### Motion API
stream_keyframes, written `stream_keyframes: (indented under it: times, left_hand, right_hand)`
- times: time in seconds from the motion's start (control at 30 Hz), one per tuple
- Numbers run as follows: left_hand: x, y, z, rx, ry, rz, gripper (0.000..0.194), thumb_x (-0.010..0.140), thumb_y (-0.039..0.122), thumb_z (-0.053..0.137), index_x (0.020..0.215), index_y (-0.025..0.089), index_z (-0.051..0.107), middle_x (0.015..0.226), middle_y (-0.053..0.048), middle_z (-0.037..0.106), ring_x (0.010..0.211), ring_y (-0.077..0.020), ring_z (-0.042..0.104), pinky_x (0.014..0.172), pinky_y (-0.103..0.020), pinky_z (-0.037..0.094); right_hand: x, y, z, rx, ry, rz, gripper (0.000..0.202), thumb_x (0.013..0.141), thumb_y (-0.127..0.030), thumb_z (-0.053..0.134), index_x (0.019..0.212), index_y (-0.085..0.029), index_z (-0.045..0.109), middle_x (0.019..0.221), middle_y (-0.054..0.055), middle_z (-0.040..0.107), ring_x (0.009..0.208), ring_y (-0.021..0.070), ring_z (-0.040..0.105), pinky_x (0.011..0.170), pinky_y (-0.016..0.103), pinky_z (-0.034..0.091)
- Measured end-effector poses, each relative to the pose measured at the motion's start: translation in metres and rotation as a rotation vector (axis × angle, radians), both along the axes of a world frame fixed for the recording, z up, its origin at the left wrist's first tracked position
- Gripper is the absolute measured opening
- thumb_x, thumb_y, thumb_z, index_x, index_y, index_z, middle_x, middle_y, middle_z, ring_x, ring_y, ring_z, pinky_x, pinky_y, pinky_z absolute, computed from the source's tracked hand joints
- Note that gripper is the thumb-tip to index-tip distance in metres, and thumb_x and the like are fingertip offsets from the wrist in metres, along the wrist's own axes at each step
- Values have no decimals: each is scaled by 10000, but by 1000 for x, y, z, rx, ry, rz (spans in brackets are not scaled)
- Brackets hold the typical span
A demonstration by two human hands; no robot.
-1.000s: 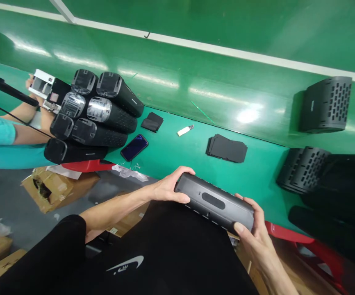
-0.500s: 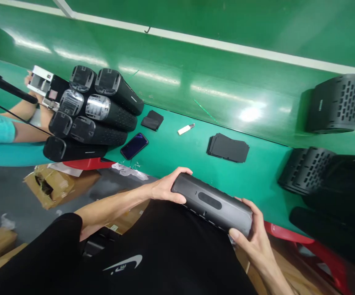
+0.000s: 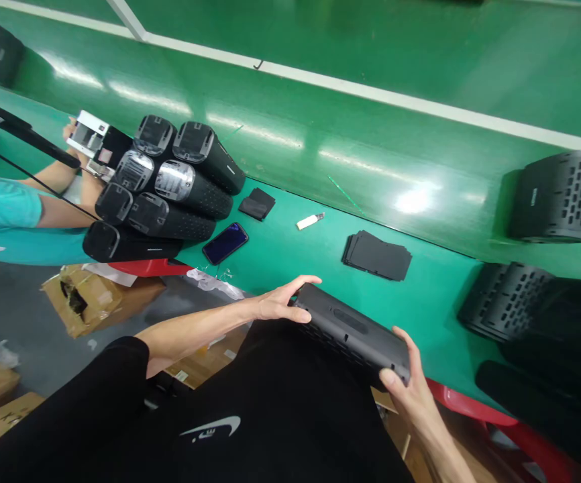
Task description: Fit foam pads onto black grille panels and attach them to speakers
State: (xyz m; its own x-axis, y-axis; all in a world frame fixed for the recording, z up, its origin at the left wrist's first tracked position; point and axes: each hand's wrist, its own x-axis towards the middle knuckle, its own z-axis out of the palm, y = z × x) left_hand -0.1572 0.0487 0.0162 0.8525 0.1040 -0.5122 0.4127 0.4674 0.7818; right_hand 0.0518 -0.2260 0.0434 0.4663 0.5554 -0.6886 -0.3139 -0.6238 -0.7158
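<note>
A long black speaker housing (image 3: 353, 329) is held between both hands at the table's near edge, in front of my chest. My left hand (image 3: 288, 303) is closed round its left end, thumb on the near side. Round the right end, my right hand (image 3: 407, 369) grips with its thumb on the near lower edge. An oval recess shows on the upper face, and rows of slots run along the near side. Beyond the housing lie a stack of dark flat sheets (image 3: 378, 256) and a white-handled cutter (image 3: 310, 221).
Several black speaker housings (image 3: 180, 218) are piled at the left, beside a phone (image 3: 225, 243) and a small dark pile of sheets (image 3: 257, 204). More housings (image 3: 557, 198) stand at the right. A co-worker's arm (image 3: 89, 191) reaches in from the left. Cardboard boxes (image 3: 99, 298) lie on the floor.
The speaker housing has rolled in my hands, so its slotted near side shows more and the oval recess has turned away. The view has shifted slightly.
</note>
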Motion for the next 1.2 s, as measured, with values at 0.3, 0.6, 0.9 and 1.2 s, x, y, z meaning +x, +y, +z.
stream_keyframes:
  times: [0.3,0.6,0.9,1.2]
  left_hand:
    - [14,-1,-20,67,114,67,989,774,648,802,1592,290,378,1483,-134,540,1390,-355,510,1162,-510,392]
    - [37,13,-22,35,81,59,1128,762,543,854,1667,275,235,1480,-149,551,1335,-353,573,1133,-532,451]
    - [200,127,-60,407,-60,254,1138,755,525,858,1658,213,241,1650,-225,370,1308,-341,587,1036,-461,532]
    - [215,71,-105,838,376,32,157,930,389,640,958,248,703,911,4,762,901,-189,702,844,-295,518]
  right_hand:
    - [2,13,-43,-61,254,-292,775,771,-637,809,1407,-237,616,1295,127,731,1289,366,638,1121,535,479]
    - [18,12,-70,-91,263,-349,740,775,-673,790,1353,-224,678,1232,101,770,1231,366,688,1029,516,571]
    - [156,180,-94,151,294,-443,623,839,-742,648,1236,-263,685,1210,121,756,1155,353,694,904,615,587]
    - [290,303,-148,-6,91,-446,905,915,-851,160,1351,-137,505,983,169,657,892,321,704,743,558,588]
